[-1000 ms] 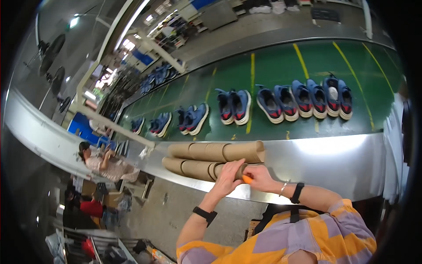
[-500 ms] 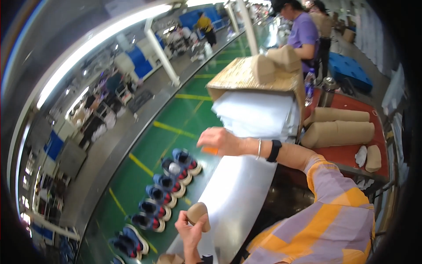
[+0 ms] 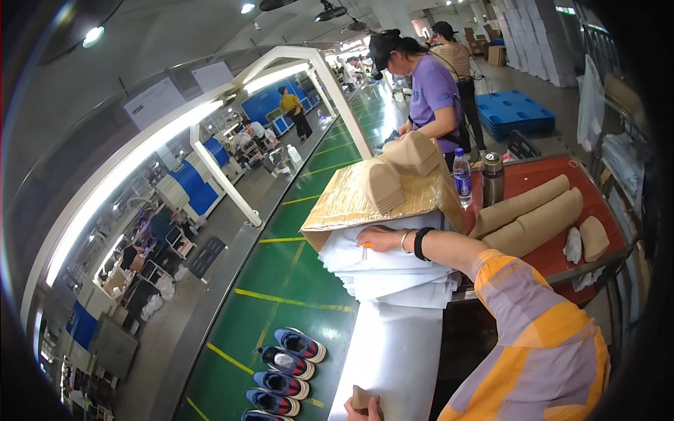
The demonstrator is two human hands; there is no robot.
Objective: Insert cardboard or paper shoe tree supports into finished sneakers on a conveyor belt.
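My right hand [image 3: 380, 239] reaches into the open side of a cardboard box, its fingers closed down on the top of a stack of white paper sheets [image 3: 400, 270]. A bit of orange shows at one finger. At the lower edge my left hand [image 3: 361, 412] grips a brown cardboard shoe insert [image 3: 364, 398], partly cut off by the picture's rim. Below the paper stack runs a smooth metal ledge [image 3: 393, 351]. Several dark blue sneakers [image 3: 281, 382] with red patches and white soles stand in a row on the green conveyor belt [image 3: 295, 281] to the left.
Stacked brown inserts [image 3: 382, 186] lie on top of the cardboard box [image 3: 337, 210]. A red-topped table [image 3: 533, 175] at right holds a steel flask [image 3: 492, 179], a water bottle [image 3: 462, 175] and nested brown inserts [image 3: 537, 221]. A person in purple [image 3: 432, 98] works beyond the box.
My right hand has moved from above the metal ledge onto the paper in the box. The view has tilted up, so my left hand with the insert sits lower in the picture.
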